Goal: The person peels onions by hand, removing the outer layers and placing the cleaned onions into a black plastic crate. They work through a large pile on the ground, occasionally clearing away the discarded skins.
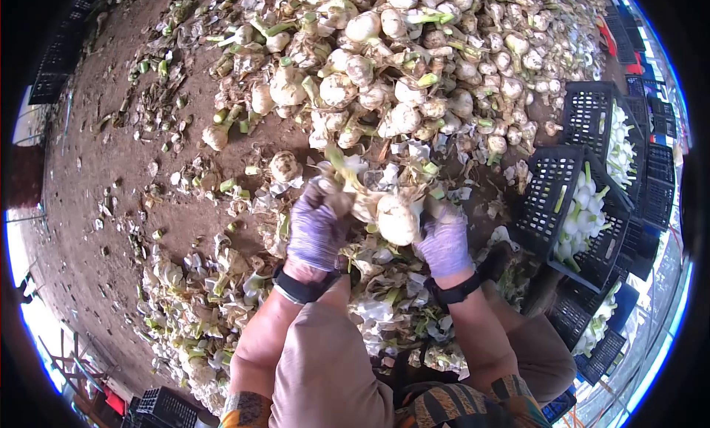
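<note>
Both of my hands wear pale purple knit gloves and are raised over a litter of peelings. My left hand (322,210) is closed, its fingers blurred, around the papery skin at the left of a bulb with a green stalk (336,162). My right hand (445,234) is curled against the right side of a round, pale bulb (398,219), onion- or garlic-like. Loose dry skins hang around the bulb between my hands. Another dirty bulb (285,166) lies on the ground just beyond my left hand.
A large heap of unpeeled bulbs (399,80) spreads ahead. Peelings (200,295) are piled at my left and between my legs. Black crates (547,195) stand at my right, holding clean white bulbs (584,217) with green tips. Brown ground (81,228) carries scattered scraps.
</note>
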{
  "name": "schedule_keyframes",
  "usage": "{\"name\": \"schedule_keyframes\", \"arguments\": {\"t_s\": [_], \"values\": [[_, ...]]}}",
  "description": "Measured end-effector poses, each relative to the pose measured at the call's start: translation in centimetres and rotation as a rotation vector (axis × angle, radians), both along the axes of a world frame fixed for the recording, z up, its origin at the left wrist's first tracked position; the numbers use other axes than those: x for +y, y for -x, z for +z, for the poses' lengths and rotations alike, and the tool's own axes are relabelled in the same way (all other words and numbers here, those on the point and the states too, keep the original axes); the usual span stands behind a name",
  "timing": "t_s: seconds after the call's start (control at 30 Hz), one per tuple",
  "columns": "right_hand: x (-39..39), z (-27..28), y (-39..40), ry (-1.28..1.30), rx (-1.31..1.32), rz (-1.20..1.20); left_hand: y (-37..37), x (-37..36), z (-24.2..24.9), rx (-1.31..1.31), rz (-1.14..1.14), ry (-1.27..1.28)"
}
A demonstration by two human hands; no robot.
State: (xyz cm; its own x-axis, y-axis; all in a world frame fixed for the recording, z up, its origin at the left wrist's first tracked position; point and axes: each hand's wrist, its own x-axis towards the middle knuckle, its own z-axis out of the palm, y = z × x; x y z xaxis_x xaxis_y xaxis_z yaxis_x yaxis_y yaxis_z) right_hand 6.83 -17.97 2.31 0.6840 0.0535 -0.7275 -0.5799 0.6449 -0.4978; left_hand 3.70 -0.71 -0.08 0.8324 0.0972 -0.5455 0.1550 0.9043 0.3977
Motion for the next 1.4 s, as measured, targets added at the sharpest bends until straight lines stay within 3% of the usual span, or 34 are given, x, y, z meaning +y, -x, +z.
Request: {"name": "schedule_keyframes", "arguments": {"t_s": [0.03,0.07,0.1,0.2,0.23,0.27,0.33,0.4,0.43,0.47,0.53,0.6,0.63,0.73,0.8,0.87,0.9,1.0,1.07,1.13,1.2,1.27,1.3,1.33,1.4], "values": [[-2.2,-2.9,0.9,0.324,-0.261,0.24,-0.2,0.5,1.1,0.013,-0.02,0.006],[-2.6,-3.0,0.7,0.327,-0.263,0.241,-0.3,1.0,1.8,0.027,-0.036,0.012],[-3.0,-3.0,0.6,0.29,-0.137,0.192,-0.1,1.7,1.3,-0.256,-0.061,0.117],[-4.5,-4.4,0.3,0.251,0.057,0.063,1.0,2.0,4.3,-0.24,-0.252,-0.405],[-5.2,-5.0,-0.1,0.249,0.124,-0.012,1.8,2.9,3.8,-0.337,-0.336,-0.283],[-5.6,-4.8,-0.6,0.254,0.116,-0.013,2.6,4.0,3.4,-0.265,-0.422,-0.28],[-6.4,-4.1,-1.1,0.185,0.152,-0.036,2.9,5.9,2.1,-0.309,-0.406,-0.321],[-5.9,-3.1,-1.4,0.147,0.095,-0.127,3.4,9.2,-0.1,-0.184,-0.667,-0.643],[-5.5,-2.1,-1.5,0.187,0.105,-0.1,3.6,9.1,-0.2,-0.181,-0.877,-1.199],[-4.9,-1.3,-1.7,0.223,0.115,-0.066,2.8,8.2,1.1,-0.34,-0.945,-1.904],[-2.7,-1.1,-1.8,0.327,0.154,-0.189,2.8,5.3,1.2,-0.175,-0.834,-1.622],[-1.8,-0.6,-0.9,0.574,-0.099,0.113,1.4,2.5,3.5,0.037,-0.889,-0.954],[-1.3,0.5,-0.9,0.631,-0.177,0.222,0.7,1.0,3.1,0.05,-0.915,-0.904],[-1.6,-0.6,-0.1,0.686,-0.345,0.254,-0.4,-1.3,2.5,0.054,-0.891,-0.734],[-1.3,0.0,-0.4,0.666,-0.304,0.161,-0.6,-1.7,2.2,0.041,-0.84,-0.619],[-1.3,1.3,-0.9,0.591,-0.206,0.248,0.0,-1.0,1.5,-0.16,-0.825,-0.961],[-1.4,1.3,-0.9,0.587,-0.202,0.249,0.0,-0.4,1.3,-0.132,-0.761,-0.648],[-1.4,1.3,-0.9,0.468,-0.24,0.299,-0.4,0.9,2.1,0.029,-0.454,-0.328],[-1.2,1.4,-0.8,0.402,-0.127,0.333,-0.4,1.3,1.7,0.053,-0.483,-0.377],[-1.0,1.3,-0.9,0.398,-0.115,0.313,-0.4,1.3,1.1,-0.137,-0.628,-0.839],[-1.0,1.2,-0.9,0.401,-0.102,0.281,0.0,1.1,1.6,-0.183,-0.591,-0.773],[-1.3,0.4,-1.0,0.394,0.01,0.208,0.3,1.2,2.5,-0.48,-0.503,-0.881],[-1.5,0.0,-1.5,0.329,0.116,0.105,0.9,1.3,2.6,-0.511,-0.524,-0.866],[-1.6,-0.1,-1.7,0.329,0.113,0.104,0.8,2.4,2.8,-0.62,-0.684,-0.967],[-1.1,0.5,-2.1,0.387,0.213,-0.085,1.9,3.1,0.5,-0.612,-0.751,-1.298]]}}
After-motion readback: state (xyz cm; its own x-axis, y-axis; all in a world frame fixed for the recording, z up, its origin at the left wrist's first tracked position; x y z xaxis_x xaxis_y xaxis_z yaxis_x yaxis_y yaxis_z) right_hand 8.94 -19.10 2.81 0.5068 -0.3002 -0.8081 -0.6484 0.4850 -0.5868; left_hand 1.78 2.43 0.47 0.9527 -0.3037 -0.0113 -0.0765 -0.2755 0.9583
